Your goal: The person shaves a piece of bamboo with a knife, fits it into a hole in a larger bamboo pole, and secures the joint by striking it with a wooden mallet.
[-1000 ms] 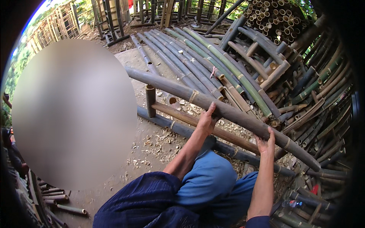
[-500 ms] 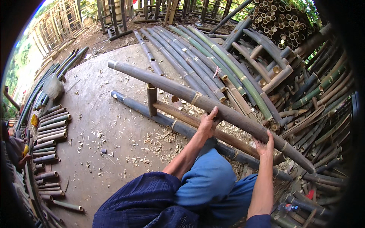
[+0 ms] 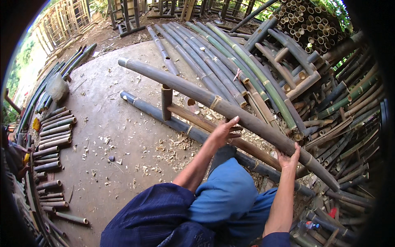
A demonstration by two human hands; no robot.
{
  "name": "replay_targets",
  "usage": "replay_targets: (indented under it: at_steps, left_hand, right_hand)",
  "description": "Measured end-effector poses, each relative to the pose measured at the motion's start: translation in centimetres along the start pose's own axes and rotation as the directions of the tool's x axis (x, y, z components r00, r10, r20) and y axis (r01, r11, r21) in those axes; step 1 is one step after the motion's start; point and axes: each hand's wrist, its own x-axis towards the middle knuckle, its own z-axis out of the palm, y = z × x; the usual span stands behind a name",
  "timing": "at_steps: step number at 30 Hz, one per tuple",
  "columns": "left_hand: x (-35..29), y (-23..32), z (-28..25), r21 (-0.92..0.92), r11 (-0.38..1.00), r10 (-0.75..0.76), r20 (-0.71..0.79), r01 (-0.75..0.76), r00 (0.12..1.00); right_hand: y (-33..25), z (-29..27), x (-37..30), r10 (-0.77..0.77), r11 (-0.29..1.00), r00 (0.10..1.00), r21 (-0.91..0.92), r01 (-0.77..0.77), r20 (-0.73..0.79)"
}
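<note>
A long brown bamboo pole (image 3: pixel 181 89) slants across the middle, from upper left down to lower right. Below it runs a dark bamboo pole (image 3: pixel 158 119), with a thinner bamboo rail (image 3: pixel 193 118) between the two. A short bamboo upright (image 3: pixel 166 102) joins the rail's left end and reaches close to the upper pole. My right hand (image 3: pixel 289 157) cups the upper pole near its right end, thumb on the near side. My left hand (image 3: pixel 222 132) is just below that pole's middle, fingers spread apart above the rail; whether the thumb touches the pole I cannot tell.
Cut bamboo lengths (image 3: pixel 57 131) line the left side near a rounded stone (image 3: pixel 57 90). Long poles (image 3: pixel 201 68) lie at the back; stacked bamboo (image 3: pixel 312 24) and a bamboo frame (image 3: pixel 288 68) stand right. Wood chips (image 3: pixel 166 156) litter the floor. A plastic bottle (image 3: pixel 308 225) lies lower right.
My left hand has loosened from the upper pole, its fingers spreading just below it. The upper pole's left end has tipped up slightly. My right hand stays on the pole.
</note>
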Motion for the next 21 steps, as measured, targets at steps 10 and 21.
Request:
replay_targets:
  at_steps: [10,21]
  left_hand:
    - [-0.2,25.1,-21.5,0.208,0.885,0.38,-0.84,-0.417,0.387]
    - [3.0,24.2,-22.6,-0.008,0.766,0.557,-0.49,-0.643,0.67]
  right_hand:
    - [1.0,0.5,-1.8,-0.062,0.997,0.998,-0.034,0.063,0.021]
    - [1.2,-0.2,-1.8,-0.098,0.993,0.995,-0.07,0.099,0.018]
